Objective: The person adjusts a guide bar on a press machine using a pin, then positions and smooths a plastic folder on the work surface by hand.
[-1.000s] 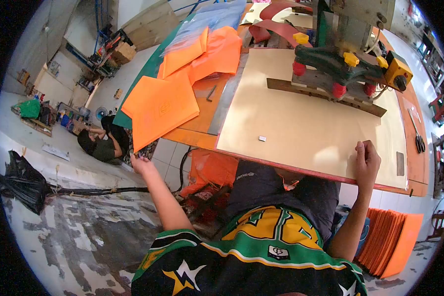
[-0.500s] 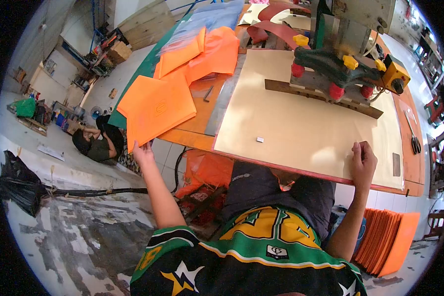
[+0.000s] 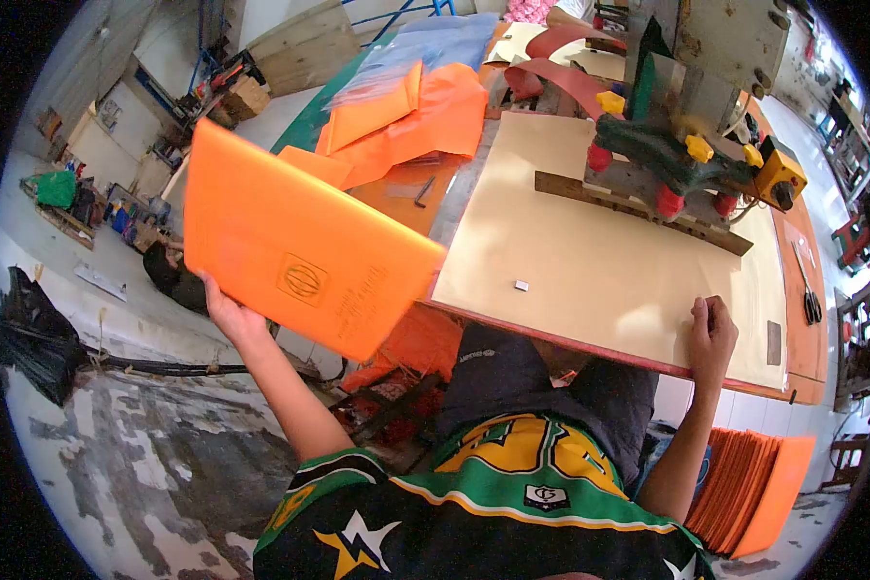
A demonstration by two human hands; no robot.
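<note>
My left hand (image 3: 234, 311) is closed on the lower left edge of an orange plastic cover (image 3: 261, 217), raised and tilted toward me. An embossed square emblem and some lettering show on its face. My right hand (image 3: 713, 333), fingers curled into a loose fist, rests at the front edge of the cream board (image 3: 570, 242); nothing shows in it. On that board lies a small white block (image 3: 520, 285). Above its far part stands a press head (image 3: 657, 155) with red and yellow knobs and a long metal bar (image 3: 638, 215) beneath.
More orange sheets (image 3: 396, 130) and clear plastic (image 3: 406, 58) lie at the table's back left, near a hex key (image 3: 423, 191). Scissors (image 3: 810, 295) lie on the right. A stack of orange covers (image 3: 754, 488) stands below right. Another person (image 3: 176, 275) is low at left.
My left hand has lifted the orange cover off the pile and swung it up toward me, so its embossed face now shows. My right hand has stayed at the board's edge.
</note>
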